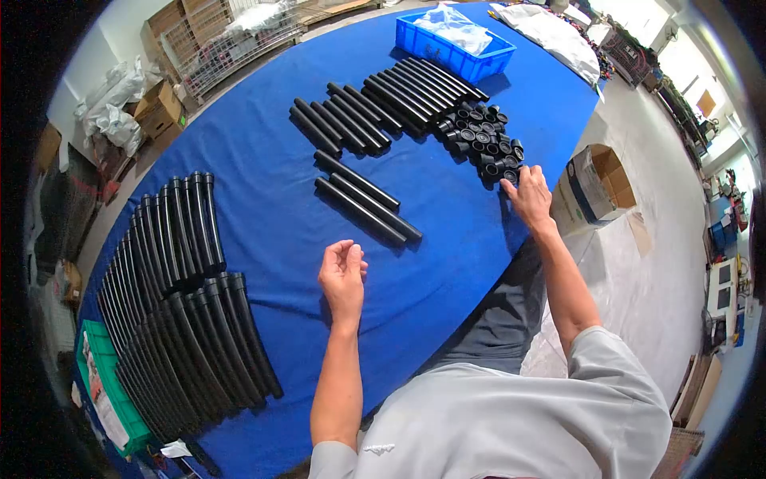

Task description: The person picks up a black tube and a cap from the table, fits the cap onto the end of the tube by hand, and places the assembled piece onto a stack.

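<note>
My right hand reaches the near edge of a pile of black plastic caps. Its thumb and fingers are apart, with the fingertips at the outermost caps; whether they touch one is hard to tell. Over the blue cloth, my left hand has its fingers curled in, and no object shows in it. Just beyond it lie two loose black tubes, side by side on a slant. Further back, a row of black tubes runs up to the caps, with a few shorter-looking tubes to its left.
On the left, two rows of black tubes with capped ends lie near a green crate. A blue crate holding clear plastic bags stands at the back. Right of the table, an open cardboard box stands beside the table edge.
</note>
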`<move>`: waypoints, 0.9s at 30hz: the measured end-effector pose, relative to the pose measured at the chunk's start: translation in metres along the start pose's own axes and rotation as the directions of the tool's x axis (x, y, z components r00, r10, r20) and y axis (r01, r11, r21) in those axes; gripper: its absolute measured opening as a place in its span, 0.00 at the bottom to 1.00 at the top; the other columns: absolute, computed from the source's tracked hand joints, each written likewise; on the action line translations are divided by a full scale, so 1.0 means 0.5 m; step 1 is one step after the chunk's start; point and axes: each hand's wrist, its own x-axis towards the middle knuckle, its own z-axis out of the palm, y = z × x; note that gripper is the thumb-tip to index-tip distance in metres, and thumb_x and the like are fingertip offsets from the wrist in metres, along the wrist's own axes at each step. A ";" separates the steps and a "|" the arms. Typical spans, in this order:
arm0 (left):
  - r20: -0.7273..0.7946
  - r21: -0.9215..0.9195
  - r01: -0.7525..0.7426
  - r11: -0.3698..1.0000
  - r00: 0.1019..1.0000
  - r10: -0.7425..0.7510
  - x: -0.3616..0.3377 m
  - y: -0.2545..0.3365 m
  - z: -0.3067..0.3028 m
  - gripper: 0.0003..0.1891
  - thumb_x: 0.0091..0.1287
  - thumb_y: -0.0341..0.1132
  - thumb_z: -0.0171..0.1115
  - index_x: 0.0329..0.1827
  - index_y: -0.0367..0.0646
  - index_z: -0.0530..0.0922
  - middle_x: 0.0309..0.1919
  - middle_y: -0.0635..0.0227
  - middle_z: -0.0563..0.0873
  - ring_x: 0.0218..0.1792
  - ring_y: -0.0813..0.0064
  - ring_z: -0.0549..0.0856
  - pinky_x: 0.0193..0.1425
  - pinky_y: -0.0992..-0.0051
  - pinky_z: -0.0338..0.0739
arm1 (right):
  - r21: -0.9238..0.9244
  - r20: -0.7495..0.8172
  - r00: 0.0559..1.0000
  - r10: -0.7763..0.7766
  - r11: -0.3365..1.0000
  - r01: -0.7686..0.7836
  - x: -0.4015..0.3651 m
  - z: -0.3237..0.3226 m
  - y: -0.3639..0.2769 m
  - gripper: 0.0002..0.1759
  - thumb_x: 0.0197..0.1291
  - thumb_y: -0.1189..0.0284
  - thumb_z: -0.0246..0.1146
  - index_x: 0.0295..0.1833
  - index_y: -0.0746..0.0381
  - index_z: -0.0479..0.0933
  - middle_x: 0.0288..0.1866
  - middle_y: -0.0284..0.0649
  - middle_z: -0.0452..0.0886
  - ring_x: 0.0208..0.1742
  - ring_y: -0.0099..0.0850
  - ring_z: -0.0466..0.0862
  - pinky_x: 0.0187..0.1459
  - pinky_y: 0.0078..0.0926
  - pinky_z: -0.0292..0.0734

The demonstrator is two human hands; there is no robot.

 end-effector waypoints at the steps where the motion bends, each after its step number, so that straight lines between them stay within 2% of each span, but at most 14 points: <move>1: 0.000 0.003 -0.001 1.000 1.000 0.001 0.000 0.000 -0.002 0.09 0.76 0.35 0.64 0.51 0.39 0.80 0.35 0.70 0.85 0.29 0.85 0.82 0.32 0.83 0.77 | 0.005 0.001 1.000 0.003 1.000 -0.003 -0.001 0.005 -0.001 0.23 0.59 0.58 0.74 0.44 0.67 0.77 0.48 0.50 0.78 0.52 0.50 0.83 0.47 0.46 0.81; 6: -0.010 0.015 -0.005 1.000 1.000 0.006 -0.004 0.008 0.000 0.09 0.76 0.35 0.64 0.51 0.39 0.80 0.35 0.69 0.86 0.29 0.84 0.82 0.32 0.82 0.78 | 0.091 -0.004 0.999 0.035 0.995 -0.034 -0.011 0.008 -0.007 0.20 0.60 0.61 0.72 0.47 0.66 0.77 0.47 0.50 0.78 0.50 0.51 0.83 0.47 0.48 0.80; 10: -0.047 -0.037 0.012 0.999 0.999 -0.013 0.001 0.001 0.000 0.09 0.76 0.35 0.64 0.52 0.39 0.80 0.35 0.69 0.86 0.29 0.84 0.83 0.32 0.82 0.78 | 0.330 -0.005 0.980 -0.200 0.925 0.190 -0.078 -0.044 -0.079 0.20 0.61 0.62 0.71 0.50 0.65 0.77 0.46 0.50 0.78 0.48 0.50 0.83 0.46 0.45 0.78; 11: -0.048 -0.042 0.016 0.999 0.999 -0.018 0.002 0.002 0.000 0.10 0.76 0.35 0.64 0.52 0.39 0.80 0.35 0.68 0.86 0.30 0.83 0.83 0.33 0.81 0.78 | 0.413 0.021 0.969 -0.246 0.885 0.216 -0.102 -0.056 -0.107 0.20 0.60 0.64 0.72 0.51 0.65 0.77 0.46 0.49 0.78 0.47 0.50 0.83 0.46 0.44 0.78; 13: -0.052 -0.057 0.013 0.998 0.998 -0.016 0.000 0.004 0.001 0.10 0.76 0.35 0.64 0.52 0.39 0.80 0.35 0.68 0.86 0.30 0.83 0.83 0.33 0.81 0.79 | 0.455 0.092 0.956 -0.278 0.866 0.208 -0.138 -0.067 -0.157 0.20 0.60 0.65 0.73 0.51 0.66 0.77 0.46 0.48 0.78 0.46 0.50 0.82 0.46 0.44 0.78; 14: -0.054 -0.057 0.009 0.998 0.998 -0.012 -0.001 0.003 -0.001 0.10 0.76 0.35 0.64 0.52 0.39 0.80 0.36 0.67 0.86 0.30 0.83 0.83 0.33 0.81 0.79 | 0.442 0.036 0.958 -0.284 0.865 0.240 -0.148 -0.059 -0.174 0.21 0.58 0.66 0.74 0.51 0.65 0.78 0.45 0.46 0.78 0.42 0.44 0.82 0.43 0.39 0.78; 17: -0.050 -0.062 0.001 0.998 0.999 -0.004 -0.003 0.002 -0.002 0.10 0.76 0.35 0.64 0.52 0.39 0.80 0.36 0.67 0.86 0.30 0.83 0.83 0.33 0.81 0.79 | 0.430 0.062 0.957 -0.282 0.873 0.230 -0.157 -0.043 -0.190 0.23 0.58 0.65 0.75 0.54 0.65 0.77 0.47 0.45 0.78 0.44 0.45 0.82 0.45 0.41 0.78; 20: -0.057 -0.046 -0.004 0.999 0.998 0.001 -0.003 0.000 -0.001 0.09 0.76 0.35 0.65 0.52 0.39 0.80 0.36 0.67 0.87 0.31 0.82 0.84 0.33 0.80 0.80 | 0.334 0.130 0.945 -0.300 0.911 0.243 -0.147 -0.078 -0.201 0.27 0.58 0.62 0.75 0.57 0.65 0.76 0.50 0.48 0.77 0.50 0.49 0.82 0.48 0.41 0.80; 23: -0.057 -0.036 0.002 0.999 0.998 -0.004 0.001 -0.004 -0.001 0.10 0.76 0.35 0.65 0.52 0.38 0.80 0.36 0.67 0.86 0.31 0.82 0.84 0.33 0.80 0.80 | 0.345 0.000 0.942 -0.336 0.884 0.316 -0.139 -0.110 -0.229 0.33 0.57 0.60 0.76 0.63 0.65 0.75 0.54 0.49 0.77 0.52 0.48 0.82 0.48 0.39 0.81; 24: -0.059 -0.037 0.000 0.999 0.998 -0.002 0.001 -0.003 0.001 0.10 0.76 0.35 0.65 0.52 0.38 0.79 0.37 0.68 0.86 0.31 0.82 0.84 0.33 0.81 0.79 | 0.429 0.070 0.940 -0.335 0.860 0.275 -0.140 -0.119 -0.244 0.37 0.56 0.61 0.76 0.69 0.63 0.73 0.60 0.52 0.76 0.58 0.49 0.80 0.56 0.42 0.79; 27: -0.061 -0.045 -0.011 0.999 0.998 0.009 0.001 -0.003 0.001 0.10 0.76 0.34 0.64 0.52 0.37 0.79 0.37 0.68 0.86 0.31 0.83 0.84 0.33 0.81 0.79 | 0.337 -0.064 0.807 -0.587 0.749 0.571 -0.149 -0.113 -0.311 0.37 0.55 0.62 0.76 0.70 0.61 0.73 0.67 0.54 0.73 0.66 0.52 0.75 0.66 0.49 0.72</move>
